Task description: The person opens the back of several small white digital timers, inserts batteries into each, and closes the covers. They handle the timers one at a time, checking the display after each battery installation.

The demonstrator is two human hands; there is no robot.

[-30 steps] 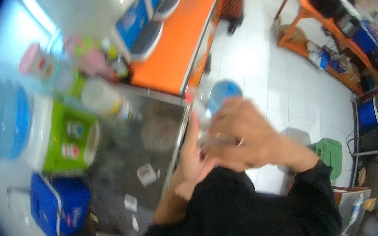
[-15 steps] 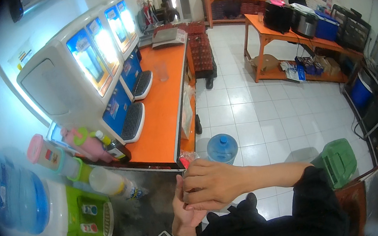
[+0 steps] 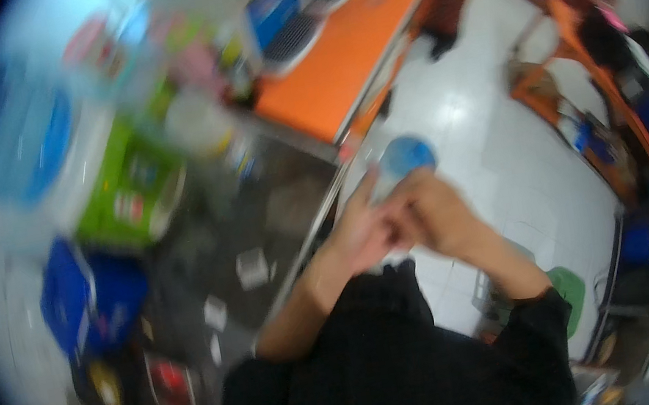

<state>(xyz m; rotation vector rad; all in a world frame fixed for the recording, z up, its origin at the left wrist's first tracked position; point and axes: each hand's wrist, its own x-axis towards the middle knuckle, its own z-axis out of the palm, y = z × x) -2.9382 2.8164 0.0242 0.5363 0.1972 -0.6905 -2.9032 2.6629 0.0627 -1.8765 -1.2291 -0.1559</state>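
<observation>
My left hand (image 3: pixel 360 235) and my right hand (image 3: pixel 430 215) meet in front of my body, the right one's fingers against the left one. One digit of the left hand points up, but motion blur smears the fingers of both. No object shows between them. Just beyond the hands, on the white tiled floor, stands a blue water jug (image 3: pixel 407 156). To the left of them is a dark counter (image 3: pixel 256 205) with small white devices (image 3: pixel 251 268) lying on it.
On the left are a green water dispenser (image 3: pixel 124 184), a large blue bottle (image 3: pixel 28 149) and a blue cooler box (image 3: pixel 91 297). An orange counter (image 3: pixel 351 52) holds drink machines (image 3: pixel 289 15) ahead. A green bin (image 3: pixel 570 294) stands on the right.
My view has swung down and turned left, showing more of the dark counter. The hands stay together; the right hand has slid off the left hand's fingers somewhat.
</observation>
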